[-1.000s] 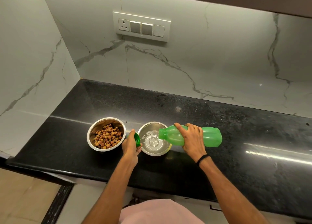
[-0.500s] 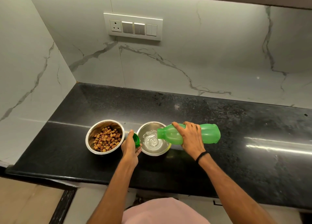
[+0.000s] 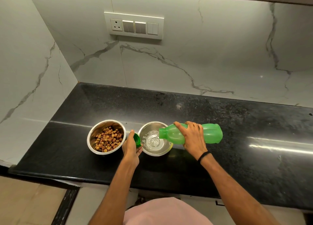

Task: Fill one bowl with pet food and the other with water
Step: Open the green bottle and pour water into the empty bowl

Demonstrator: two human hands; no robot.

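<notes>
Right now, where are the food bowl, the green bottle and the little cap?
food bowl (image 3: 103,125): head view, bare inner wall
green bottle (image 3: 212,134): head view, base end
little cap (image 3: 137,140): head view, ribbed side

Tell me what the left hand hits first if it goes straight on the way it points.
Likely nothing near: the left hand, holding the cap, points into the gap between the food bowl and the water bowl; beyond is counter, then the wall.
</notes>
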